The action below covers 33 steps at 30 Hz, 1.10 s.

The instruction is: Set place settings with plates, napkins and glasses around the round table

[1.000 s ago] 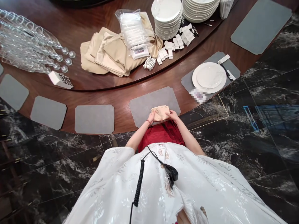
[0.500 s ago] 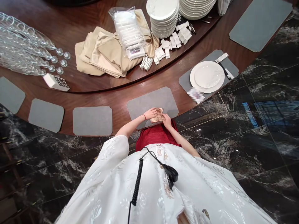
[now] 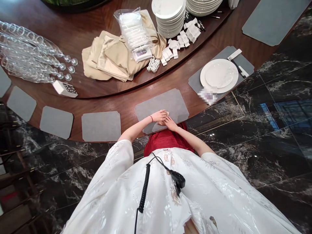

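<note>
Both my hands meet over the near edge of a grey placemat [image 3: 170, 102] on the brown table. My left hand [image 3: 159, 115] lies on top, fingers closed over a small folded beige napkin [image 3: 167, 113], of which only a corner shows. My right hand [image 3: 168, 123] sits just below and against it, fingers bent around the same napkin. A red cord bracelet is on my left wrist.
A pile of beige napkins [image 3: 114, 58], a plastic packet [image 3: 135, 32], stacked white plates [image 3: 169, 16], small white rests [image 3: 177, 44] and lying glasses [image 3: 29, 55] are on the turntable. A set plate [image 3: 218, 75] is at right. Empty placemats [image 3: 101, 125] run leftward.
The napkin has been folded smaller and is now nearly hidden under my hands. My left hand has moved over it, and my hands have closed together.
</note>
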Motion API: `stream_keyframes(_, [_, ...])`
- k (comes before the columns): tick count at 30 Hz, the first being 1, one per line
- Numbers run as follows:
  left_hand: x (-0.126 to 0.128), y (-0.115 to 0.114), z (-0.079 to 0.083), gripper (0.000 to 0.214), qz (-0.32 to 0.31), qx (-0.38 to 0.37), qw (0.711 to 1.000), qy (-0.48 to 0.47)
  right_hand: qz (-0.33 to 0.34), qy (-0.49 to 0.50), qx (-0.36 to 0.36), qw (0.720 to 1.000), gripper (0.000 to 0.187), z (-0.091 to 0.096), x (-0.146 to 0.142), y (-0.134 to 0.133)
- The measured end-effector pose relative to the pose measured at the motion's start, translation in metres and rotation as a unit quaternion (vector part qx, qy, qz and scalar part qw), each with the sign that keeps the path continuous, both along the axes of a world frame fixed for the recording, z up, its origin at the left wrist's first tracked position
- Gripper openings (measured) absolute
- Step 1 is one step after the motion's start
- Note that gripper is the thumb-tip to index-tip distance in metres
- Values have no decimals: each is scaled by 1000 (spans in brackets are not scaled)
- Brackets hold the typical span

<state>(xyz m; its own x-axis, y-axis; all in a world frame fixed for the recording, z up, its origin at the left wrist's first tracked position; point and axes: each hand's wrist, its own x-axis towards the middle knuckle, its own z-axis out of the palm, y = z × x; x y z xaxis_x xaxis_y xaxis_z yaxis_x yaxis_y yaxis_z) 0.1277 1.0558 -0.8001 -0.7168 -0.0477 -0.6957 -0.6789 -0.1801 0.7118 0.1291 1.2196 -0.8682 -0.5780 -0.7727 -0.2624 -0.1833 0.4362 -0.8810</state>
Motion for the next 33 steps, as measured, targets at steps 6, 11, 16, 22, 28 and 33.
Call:
stream_keyframes(6, [-30, 1, -11, 22, -359, -224, 897, 126, 40, 41, -20, 998, 39, 8, 0, 17])
stream_keyframes(11, [-28, 12, -22, 17, -336, -397, 849, 89, -129, 61, 31, 989, 20, 14, 17, 69])
stream_keyframes(16, [-8, 15, -29, 29, -269, -425, 863, 41, -341, -182, 15, 922, 31, 6, 26, 65])
stream_keyframes(22, [27, 31, -38, 34, -182, -301, 935, -42, -397, -252, 22, 882, 36, 4, -1, 35])
stream_keyframes(28, [34, 27, -3, 68, -148, -63, 984, 79, -243, -304, -45, 920, 54, 47, -50, 78])
stream_keyframes(33, [-3, 52, 38, 48, -255, 13, 959, 123, -256, -302, -133, 909, 63, 98, -92, 112])
